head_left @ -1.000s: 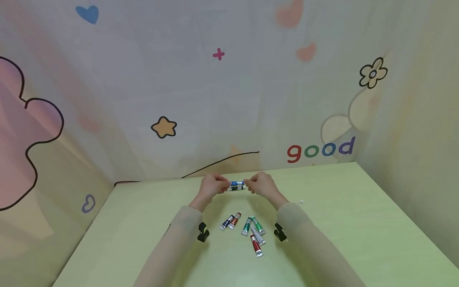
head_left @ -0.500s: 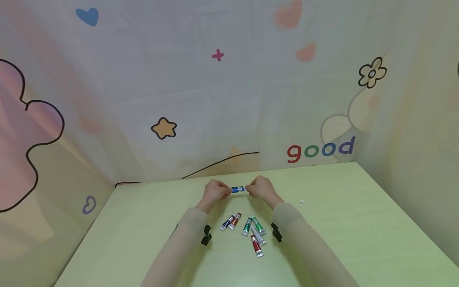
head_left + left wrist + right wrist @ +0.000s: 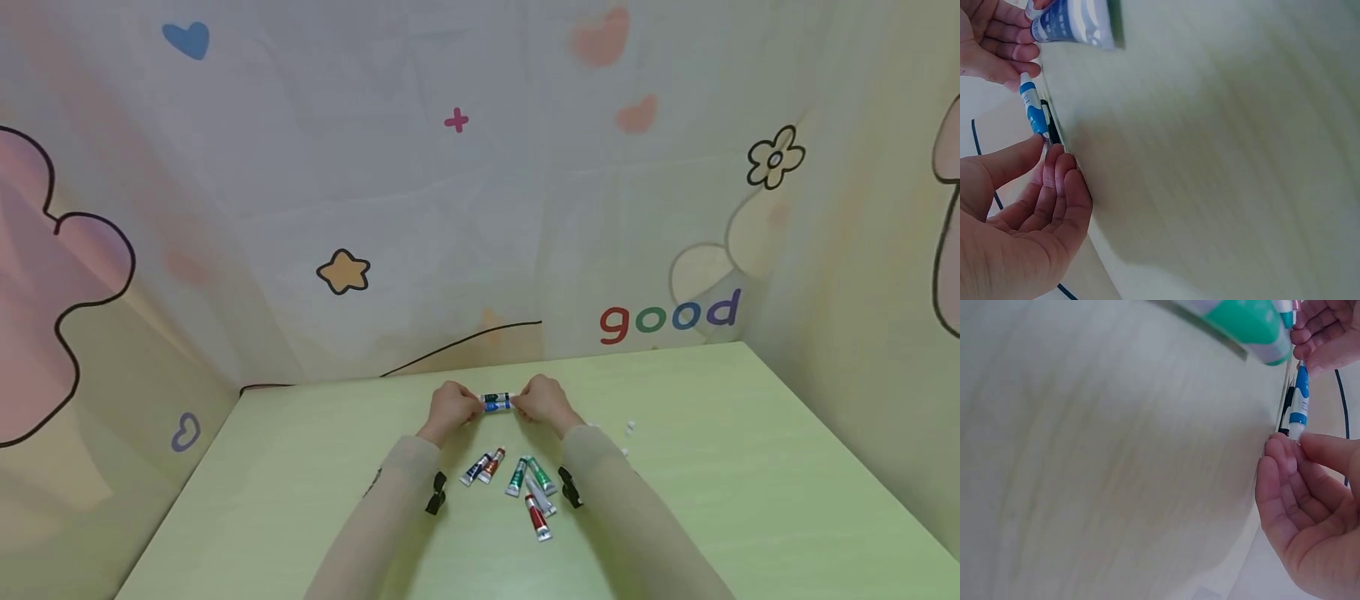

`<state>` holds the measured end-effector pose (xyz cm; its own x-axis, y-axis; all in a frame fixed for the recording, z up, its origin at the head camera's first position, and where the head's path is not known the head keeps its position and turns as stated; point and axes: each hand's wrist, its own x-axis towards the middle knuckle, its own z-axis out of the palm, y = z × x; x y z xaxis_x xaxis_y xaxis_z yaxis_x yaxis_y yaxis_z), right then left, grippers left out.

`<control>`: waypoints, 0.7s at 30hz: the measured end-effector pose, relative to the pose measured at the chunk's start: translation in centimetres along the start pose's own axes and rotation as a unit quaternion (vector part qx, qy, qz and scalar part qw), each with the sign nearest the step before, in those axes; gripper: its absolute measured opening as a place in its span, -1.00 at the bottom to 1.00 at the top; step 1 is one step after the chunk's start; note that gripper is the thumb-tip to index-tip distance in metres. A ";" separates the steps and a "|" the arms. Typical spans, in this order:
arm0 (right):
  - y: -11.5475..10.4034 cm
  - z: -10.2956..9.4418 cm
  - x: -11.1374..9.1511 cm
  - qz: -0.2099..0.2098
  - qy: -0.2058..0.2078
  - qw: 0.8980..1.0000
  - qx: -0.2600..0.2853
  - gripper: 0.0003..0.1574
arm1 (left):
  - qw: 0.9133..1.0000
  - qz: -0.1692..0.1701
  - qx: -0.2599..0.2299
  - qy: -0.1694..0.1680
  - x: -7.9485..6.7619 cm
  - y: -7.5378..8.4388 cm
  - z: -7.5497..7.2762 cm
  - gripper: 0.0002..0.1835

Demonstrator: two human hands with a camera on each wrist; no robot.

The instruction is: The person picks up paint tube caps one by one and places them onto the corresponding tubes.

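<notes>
A small blue paint tube [image 3: 497, 407] lies level between my two hands at the far side of the table. Thumb and fingertips of my left hand [image 3: 452, 406] pinch its flat tail end, as the left wrist view also shows on the blue paint tube [image 3: 1036, 112]. My right hand [image 3: 543, 402] pinches the white cap end. Just beyond it sits a black paint tube [image 3: 495, 397], parallel and partly hidden behind the blue one in the right wrist view. Whether the two tubes touch I cannot tell.
Nearer on the table [image 3: 750, 467] lie several paint tubes: a dark blue tube [image 3: 476, 469], an orange-red tube [image 3: 492, 465], a dark green tube [image 3: 517, 477], a light green tube [image 3: 542, 476], a silvery tube [image 3: 542, 497] and a red tube [image 3: 537, 518]. Small white bits [image 3: 630, 427] lie right.
Both hands bring the blue tube nearer and lower, from beyond the black tube to its near side. The black tube, hidden half a second ago, shows again. The other tubes stay put.
</notes>
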<state>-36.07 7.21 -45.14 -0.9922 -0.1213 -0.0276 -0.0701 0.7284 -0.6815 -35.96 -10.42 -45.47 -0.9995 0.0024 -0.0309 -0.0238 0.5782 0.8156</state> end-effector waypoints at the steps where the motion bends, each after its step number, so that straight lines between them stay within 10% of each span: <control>1: 0.0 0.0 0.0 0.003 0.000 1.000 0.002 -0.62 | 1.000 0.001 0.005 -0.001 0.1 0.0 0.1 -0.91; 21: 0.0 0.5 0.4 0.048 0.034 0.998 0.036 -0.74 | 0.998 -0.016 0.045 0.033 0.3 0.2 1.0 -0.87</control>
<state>-36.44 6.85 -45.53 -0.9988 -0.0055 -0.0478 0.0311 0.6834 -0.7294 -36.29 -9.50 -45.94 -0.9975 -0.0687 -0.0151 -0.0561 0.6478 0.7597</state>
